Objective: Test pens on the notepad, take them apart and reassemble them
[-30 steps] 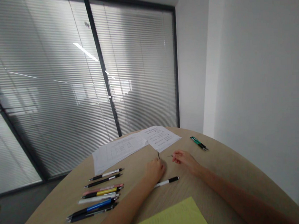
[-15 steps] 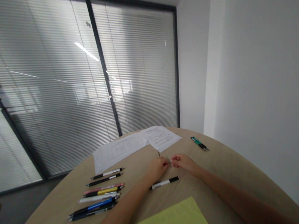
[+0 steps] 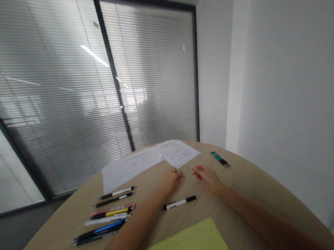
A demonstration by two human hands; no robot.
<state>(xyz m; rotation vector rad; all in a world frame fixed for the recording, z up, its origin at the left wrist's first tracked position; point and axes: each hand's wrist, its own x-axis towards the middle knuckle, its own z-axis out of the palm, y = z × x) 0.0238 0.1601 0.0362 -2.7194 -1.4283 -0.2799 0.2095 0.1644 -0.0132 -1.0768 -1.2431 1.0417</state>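
Observation:
My left hand (image 3: 171, 179) rests on the wooden table (image 3: 242, 180) with its fingers curled closed; whatever is in them is too small to name. A short gap to its right, my right hand (image 3: 204, 174) has its fingertips pinched together, and what they grip is hidden. A black-and-white pen (image 3: 180, 202) lies on the table just behind both hands, between my forearms. Printed sheets (image 3: 176, 152) lie just beyond the hands.
A row of several pens (image 3: 107, 219) lies at the left. Two green pens (image 3: 220, 159) lie at the right near the table's curved edge. A larger printed sheet (image 3: 130, 168) sits at the back left, and a yellow pad (image 3: 187, 243) is near me. Window blinds and a white wall stand behind.
The hands came together half a second ago and have since drawn a little apart. The thin dark piece that stood above my left hand no longer shows.

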